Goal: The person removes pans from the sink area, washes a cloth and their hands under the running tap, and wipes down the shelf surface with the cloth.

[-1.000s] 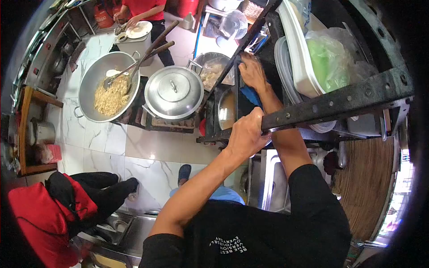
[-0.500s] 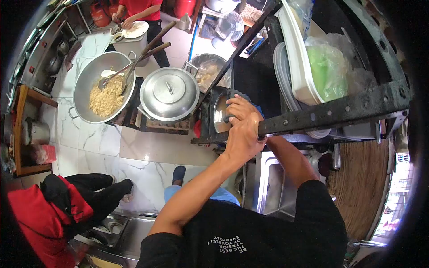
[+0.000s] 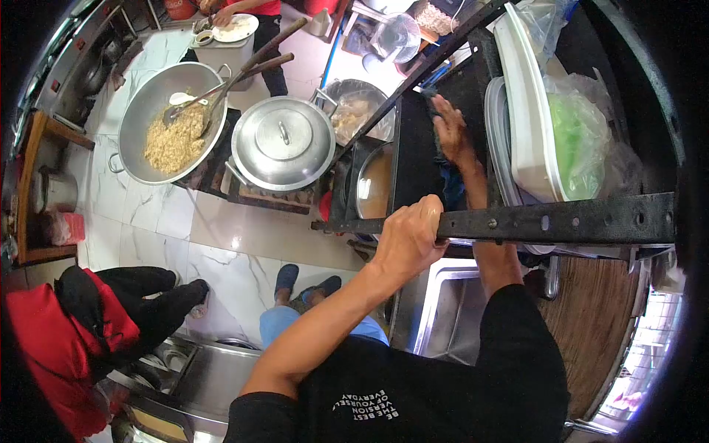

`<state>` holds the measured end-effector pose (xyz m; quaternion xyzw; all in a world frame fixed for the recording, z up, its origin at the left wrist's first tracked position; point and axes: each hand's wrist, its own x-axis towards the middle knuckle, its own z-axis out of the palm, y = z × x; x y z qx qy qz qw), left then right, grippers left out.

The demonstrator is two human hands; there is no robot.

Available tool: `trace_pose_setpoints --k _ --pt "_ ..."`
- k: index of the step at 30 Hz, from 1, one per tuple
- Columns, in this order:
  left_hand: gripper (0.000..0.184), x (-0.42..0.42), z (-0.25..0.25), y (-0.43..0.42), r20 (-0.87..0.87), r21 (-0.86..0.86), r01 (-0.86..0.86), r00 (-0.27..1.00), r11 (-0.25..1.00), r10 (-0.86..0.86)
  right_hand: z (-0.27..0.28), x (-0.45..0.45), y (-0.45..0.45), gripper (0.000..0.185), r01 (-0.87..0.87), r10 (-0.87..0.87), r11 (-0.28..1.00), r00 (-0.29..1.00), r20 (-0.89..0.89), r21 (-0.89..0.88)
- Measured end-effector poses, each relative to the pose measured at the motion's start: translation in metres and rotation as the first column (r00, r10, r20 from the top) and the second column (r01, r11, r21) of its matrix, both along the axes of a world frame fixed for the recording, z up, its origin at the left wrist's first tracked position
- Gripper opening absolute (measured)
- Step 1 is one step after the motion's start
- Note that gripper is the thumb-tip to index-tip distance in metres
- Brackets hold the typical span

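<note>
Left hand (image 3: 410, 240) wraps rack's front bar (image 3: 561, 221). Right hand (image 3: 452, 133), fingers nearly together, presses dark cloth (image 3: 452, 184) on black shelf (image 3: 412, 159), behind front edge. Cloth's already down; how much is done or left, can't tell.

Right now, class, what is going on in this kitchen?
The left hand grips the black metal bar of a rack. The right hand reaches inside, fingers extended, over what looks like a blue cloth. Nearby stand a lidded pot and a wide pan of food. Beyond, someone in red has a hand by a plate.
</note>
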<state>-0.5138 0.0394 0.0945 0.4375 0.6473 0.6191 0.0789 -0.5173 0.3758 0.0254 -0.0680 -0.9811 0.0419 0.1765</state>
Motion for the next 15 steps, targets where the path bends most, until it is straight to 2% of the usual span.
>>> trace_pose_setpoints --k 6,9,12,15 --pt "0.040 0.000 0.000 0.000 0.001 0.009 -0.009 1.000 1.000 0.009 0.028 0.101 0.038 0.046 0.258 -0.260 0.964 0.965 0.018 0.063" --pt "0.040 0.000 -0.001 0.001 -0.015 0.016 -0.011 1.000 1.000 0.011 0.025 0.125 0.044 0.046 0.360 -0.361 0.929 0.933 -0.004 0.087" --pt "0.042 0.000 0.001 0.001 0.032 0.023 -0.024 0.999 0.999 0.023 0.013 0.117 0.037 0.047 0.393 -0.390 0.915 0.920 -0.046 0.095" --pt "0.039 0.002 0.000 0.003 0.042 0.056 -0.041 0.998 0.998 0.038 -0.004 0.083 0.009 0.047 0.343 -0.335 0.936 0.937 -0.097 0.083"
